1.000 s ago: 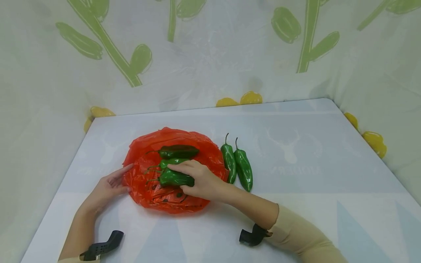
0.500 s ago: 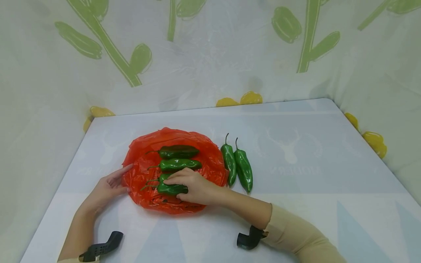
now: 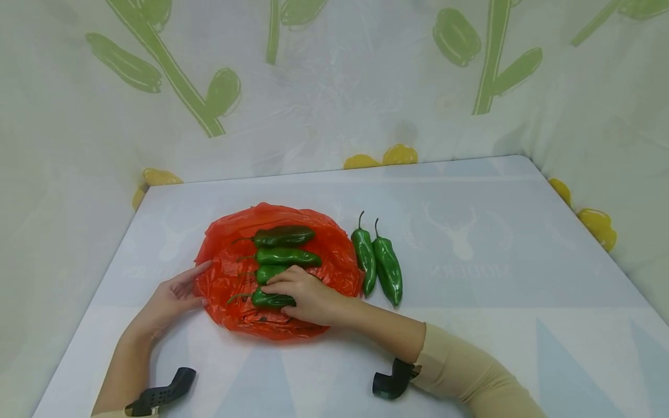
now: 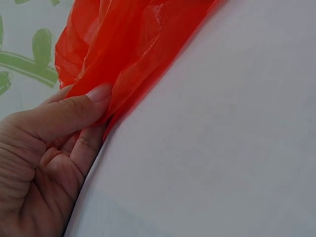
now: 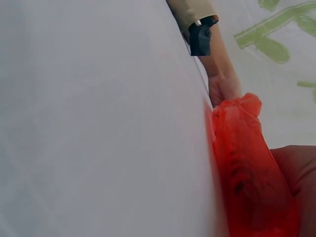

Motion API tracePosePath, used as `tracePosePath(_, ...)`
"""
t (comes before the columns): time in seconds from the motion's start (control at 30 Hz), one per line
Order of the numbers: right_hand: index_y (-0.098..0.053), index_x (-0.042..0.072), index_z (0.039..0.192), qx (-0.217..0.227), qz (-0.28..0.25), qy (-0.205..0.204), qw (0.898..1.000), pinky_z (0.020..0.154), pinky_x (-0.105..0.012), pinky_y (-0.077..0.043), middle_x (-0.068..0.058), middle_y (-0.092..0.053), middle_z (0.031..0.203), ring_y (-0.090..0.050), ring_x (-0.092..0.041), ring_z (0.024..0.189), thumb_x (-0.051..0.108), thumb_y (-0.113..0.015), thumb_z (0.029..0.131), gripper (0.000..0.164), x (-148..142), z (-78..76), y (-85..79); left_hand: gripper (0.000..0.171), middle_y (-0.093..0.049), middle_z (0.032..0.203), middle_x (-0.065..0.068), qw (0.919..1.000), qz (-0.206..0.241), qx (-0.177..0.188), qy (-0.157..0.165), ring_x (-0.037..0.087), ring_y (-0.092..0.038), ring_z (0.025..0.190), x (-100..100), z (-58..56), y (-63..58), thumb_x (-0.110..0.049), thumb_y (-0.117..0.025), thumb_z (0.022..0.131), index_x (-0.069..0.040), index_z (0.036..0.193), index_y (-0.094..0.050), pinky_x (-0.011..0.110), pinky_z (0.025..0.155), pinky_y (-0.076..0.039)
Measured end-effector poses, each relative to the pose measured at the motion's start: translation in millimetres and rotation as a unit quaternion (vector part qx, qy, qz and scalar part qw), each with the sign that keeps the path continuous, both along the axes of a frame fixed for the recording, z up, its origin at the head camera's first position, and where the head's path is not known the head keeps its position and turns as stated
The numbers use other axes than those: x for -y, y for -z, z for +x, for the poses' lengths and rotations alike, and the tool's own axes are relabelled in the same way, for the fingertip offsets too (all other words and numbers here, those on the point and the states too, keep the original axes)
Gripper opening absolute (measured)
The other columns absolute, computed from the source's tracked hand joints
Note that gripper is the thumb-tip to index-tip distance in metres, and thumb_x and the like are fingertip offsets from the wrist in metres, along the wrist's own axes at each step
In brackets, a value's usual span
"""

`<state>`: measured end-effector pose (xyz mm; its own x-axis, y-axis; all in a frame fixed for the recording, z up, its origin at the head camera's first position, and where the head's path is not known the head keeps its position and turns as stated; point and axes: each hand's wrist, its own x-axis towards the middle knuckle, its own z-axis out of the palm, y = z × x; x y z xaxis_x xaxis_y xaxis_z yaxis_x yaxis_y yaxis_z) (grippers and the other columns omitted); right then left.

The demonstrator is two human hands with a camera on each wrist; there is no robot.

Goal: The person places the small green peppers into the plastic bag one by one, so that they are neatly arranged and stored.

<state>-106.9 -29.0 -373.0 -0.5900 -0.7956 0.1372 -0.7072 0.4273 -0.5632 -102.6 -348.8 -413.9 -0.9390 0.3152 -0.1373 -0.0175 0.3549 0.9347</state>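
Observation:
A red plastic bag (image 3: 219, 290) lies spread flat on the table, with several green chili peppers on it in a row, stems to the left. The farthest is a darker pepper (image 3: 284, 235), followed by a bright green pepper (image 3: 290, 256). Closer in is another pepper (image 3: 269, 274), half hidden by my right hand (image 3: 308, 299). That hand grips the nearest pepper (image 3: 272, 299), fingers over its far side and thumb on the near side. At the bag's left edge my left hand (image 3: 169, 299) pinches the red plastic between thumb and fingers, plain in the left wrist view.
Right of the bag, two more green peppers, one nearer the bag (image 3: 364, 261) and one outside it (image 3: 388, 270), lie side by side with stems pointing away. The white table (image 3: 496, 348) ends at a patterned cloth wall (image 3: 355, 87).
My right hand has moved toward the near side of the bag, with the pepper in its grip. The peppers on the bag now lie more spread apart. My left hand has stayed put.

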Motion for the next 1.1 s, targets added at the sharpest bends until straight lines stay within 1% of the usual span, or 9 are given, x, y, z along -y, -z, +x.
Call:
tracePosePath(0.17, -0.060, 0.009, 0.126, -0.003, 0.013, 0.006, 1.000, 0.097, -0.019, -0.041, -0.005, -0.058, 0.127, -0.046, -0.020, 0.118, 0.008, -0.072, 0.083, 0.045, 0.6, 0.0, -0.1, 0.066, -0.042, 0.140, -0.017, 1.0000, 0.007, 0.001, 0.002, -0.022, -0.035, 0.117, -0.1, -0.5, 0.0, -0.010, -0.066, 0.087, -0.009, 0.146, -0.036, 0.009, 0.087, -0.043)
tracePosePath(0.37, -0.060, 0.010, 0.127, 0.014, 0.013, 0.018, 1.000, 0.097, -0.019, -0.041, -0.003, -0.058, 0.128, -0.045, -0.018, 0.119, 0.011, -0.073, 0.082, 0.047, -0.4, -0.8, -1.2, 0.066, -0.043, 0.137, -0.022, 0.9999, 0.009, -0.002, 0.004, -0.023, -0.036, 0.116, -0.6, -0.7, -0.5, -0.010, -0.066, 0.087, -0.008, 0.145, -0.036, 0.009, 0.087, -0.043)
tracePosePath(0.53, -0.060, 0.009, 0.127, 0.033, -0.013, 0.022, 0.999, 0.097, -0.021, -0.042, -0.004, -0.059, 0.128, -0.046, -0.019, 0.119, 0.011, -0.074, 0.082, 0.048, -2.6, -1.2, -2.0, 0.065, -0.042, 0.134, -0.027, 0.9999, 0.015, -0.003, 0.007, -0.023, -0.036, 0.117, -0.2, -1.0, -0.7, -0.008, -0.065, 0.087, -0.007, 0.146, -0.035, 0.008, 0.087, -0.043)
tracePosePath(0.63, -0.060, 0.008, 0.127, 0.046, -0.035, 0.025, 0.998, 0.098, -0.023, -0.042, -0.004, -0.060, 0.127, -0.047, -0.019, 0.119, 0.012, -0.074, 0.081, 0.048, -5.5, -1.7, -2.6, 0.065, -0.042, 0.131, -0.029, 0.9998, 0.018, 0.002, 0.008, -0.023, -0.036, 0.116, -0.1, -1.7, -0.5, -0.007, -0.065, 0.087, -0.007, 0.145, -0.035, 0.009, 0.087, -0.043)
tracePosePath(0.87, -0.060, 0.004, 0.125, 0.056, -0.098, 0.027, 0.993, 0.098, -0.028, -0.044, -0.007, -0.061, 0.125, -0.051, -0.022, 0.119, 0.012, -0.078, 0.078, 0.051, -17.3, -4.7, -8.8, 0.065, -0.042, 0.133, -0.028, 0.9995, 0.023, 0.020, 0.013, -0.024, -0.035, 0.116, 0.4, -4.6, 0.0, -0.007, -0.065, 0.087, -0.009, 0.146, -0.036, 0.008, 0.088, -0.042)
tracePosePath(1.03, -0.059, 0.003, 0.127, 0.073, -0.112, 0.031, 0.991, 0.096, -0.026, -0.045, -0.009, -0.061, 0.125, -0.052, -0.022, 0.118, 0.013, -0.078, 0.078, 0.053, -27.7, -6.7, -12.9, 0.065, -0.043, 0.129, -0.031, 0.9993, 0.026, 0.021, 0.018, -0.022, -0.037, 0.117, 2.4, -5.2, -0.5, -0.005, -0.064, 0.087, -0.007, 0.145, -0.035, 0.009, 0.087, -0.043)
tracePosePath(1.1, -0.058, 0.003, 0.127, 0.082, -0.115, 0.037, 0.989, 0.094, -0.026, -0.047, -0.009, -0.061, 0.125, -0.053, -0.022, 0.117, 0.013, -0.078, 0.078, 0.055, -32.2, -7.6, -14.0, 0.065, -0.044, 0.127, -0.032, 0.9990, 0.028, 0.028, 0.022, -0.021, -0.039, 0.116, 2.8, -5.8, -1.1, -0.005, -0.064, 0.087, -0.008, 0.145, -0.036, 0.009, 0.087, -0.044)
